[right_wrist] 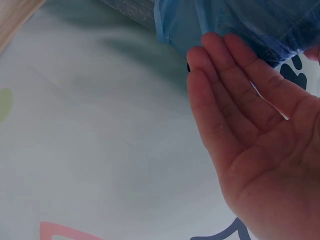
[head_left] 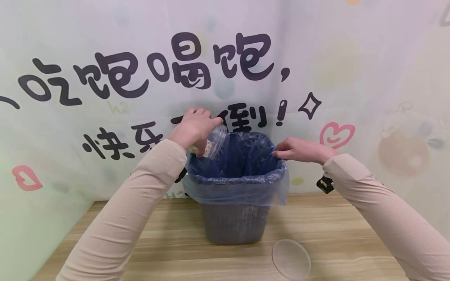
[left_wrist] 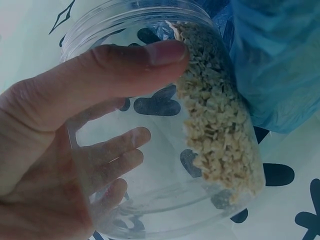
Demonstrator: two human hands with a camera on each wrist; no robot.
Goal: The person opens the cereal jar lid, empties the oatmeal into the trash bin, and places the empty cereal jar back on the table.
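A clear plastic jar [left_wrist: 150, 115] is in my left hand [head_left: 197, 128], which grips it around its side. The jar is tipped with its mouth toward the bin. Pale oat flakes [left_wrist: 220, 115] lie along its lower wall in the left wrist view. The grey trash bin [head_left: 233, 222] stands upright, lined with a blue plastic bag [head_left: 239, 189] folded down over the rim. At the bin's right rim, my right hand [head_left: 299, 150] holds the lined edge, with its fingers [right_wrist: 225, 100] fairly straight along the outside. Most of its thumb is cut off in the right wrist view.
On the wood-grain table [head_left: 158, 242] a round translucent lid [head_left: 291, 258] lies in front of the bin, to the right. A pale wall sheet [head_left: 316, 50] with large dark lettering hangs close behind the bin.
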